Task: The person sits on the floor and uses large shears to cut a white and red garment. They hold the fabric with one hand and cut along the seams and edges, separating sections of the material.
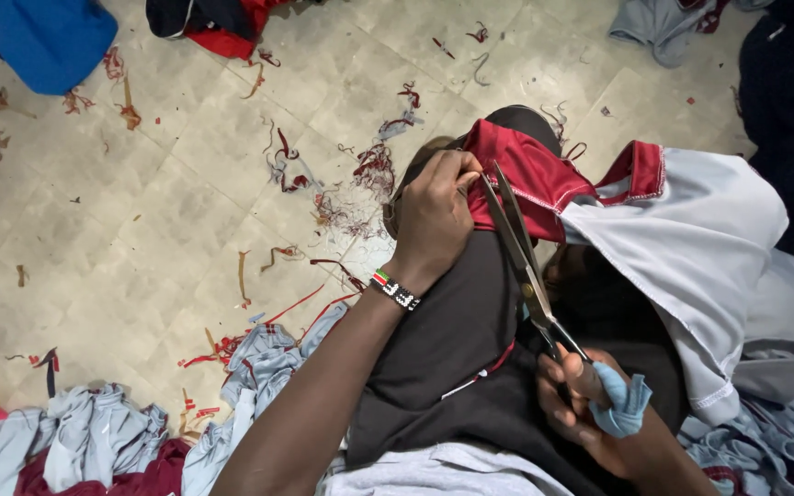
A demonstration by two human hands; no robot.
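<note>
— Where the maroon collar lies folded over our knee, we pinch its edge with our left hand, thumb and fingertips pressed together on the fabric right beside the blades. That pinch seems to keep the cloth taut so the edge stands up to the cut.

— And the scissors?

— We hold them in our right hand, fingers curled shut through the handles, which are wrapped in a scrap of pale blue cloth, probably as padding. The blades run up along our thigh and stand slightly apart at the collar's edge, close to our left thumb.

— Why is the garment draped that way?

— We let the light blue shirt hang off to our right, so its weight likely pulls the collar flat across the black trousers, which serve as our working surface.

— What lies around us?

— Beyond the knee, we see red and blue trimmings scattered over the tiled floor. Near our left side we keep a heap of light blue and maroon garments, with more piled at our right and along the far edge.
</note>
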